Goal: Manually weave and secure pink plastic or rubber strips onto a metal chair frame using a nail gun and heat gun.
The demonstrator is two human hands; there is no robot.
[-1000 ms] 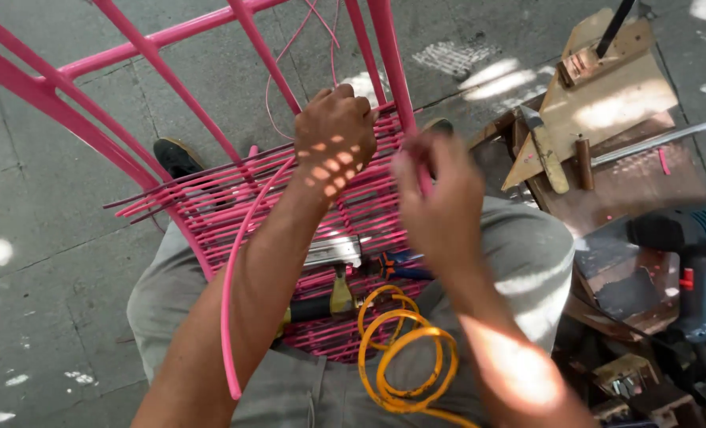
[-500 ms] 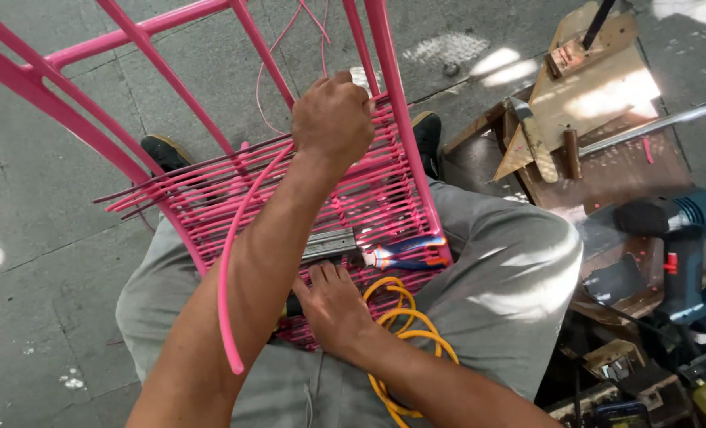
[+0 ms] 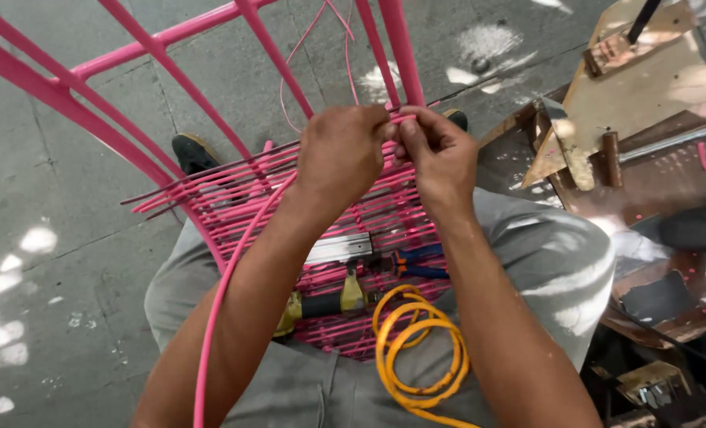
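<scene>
Floor: grey concrete, dappled with light patches.
Frame: pink metal tubing, bars rising away from the person; it stands over the lap.
Woven panel: rows of pink cord strung side by side across the frame, running left to right.
Wooden jig: pale board with metal pegs, on the right, well apart from both hands.
Loose pink cord: long axis runs from the bottom edge up along the left forearm to the hands at the far edge of the panel.
Orange cord coil: looped on the lap, near the right forearm.
Left hand: fingers closed around the cord end, at the top of the panel.
Right hand: fingertips pinched on the same cord end, touching the left hand; neither hand is nearer, both meet at the one spot beside a pink upright.
Yellow-handled tool: lies under the panel.
Blue-handled pliers: just beside it, below the right wrist.
</scene>
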